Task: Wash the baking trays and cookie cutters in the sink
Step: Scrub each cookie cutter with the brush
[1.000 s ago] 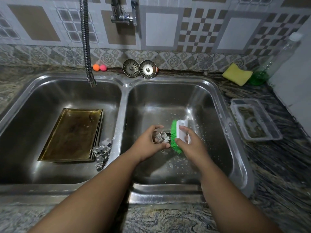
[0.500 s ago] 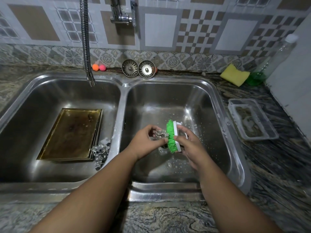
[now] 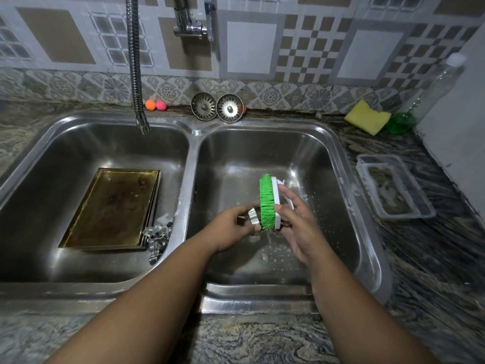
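Observation:
Over the right basin (image 3: 328,158) of the steel double sink, my left hand (image 3: 231,229) holds a small metal cookie cutter (image 3: 252,216). My right hand (image 3: 296,222) grips a scrub brush (image 3: 267,202) with green bristles and a white back, its bristles pressed sideways against the cutter. In the left basin lies a stack of brownish baking trays (image 3: 112,208). A heap of several more metal cookie cutters (image 3: 157,236) rests at the trays' right edge.
A flexible tap hose (image 3: 135,64) hangs over the left basin. Two sink strainers (image 3: 216,107) and two small balls (image 3: 155,105) sit behind the sink. A yellow sponge (image 3: 367,120), a clear bottle with green liquid (image 3: 420,101) and a clear plastic container (image 3: 393,189) are on the right counter.
The brush has turned upright and risen, its bristles now facing left against the cutter. Both hands have lifted slightly above the drain.

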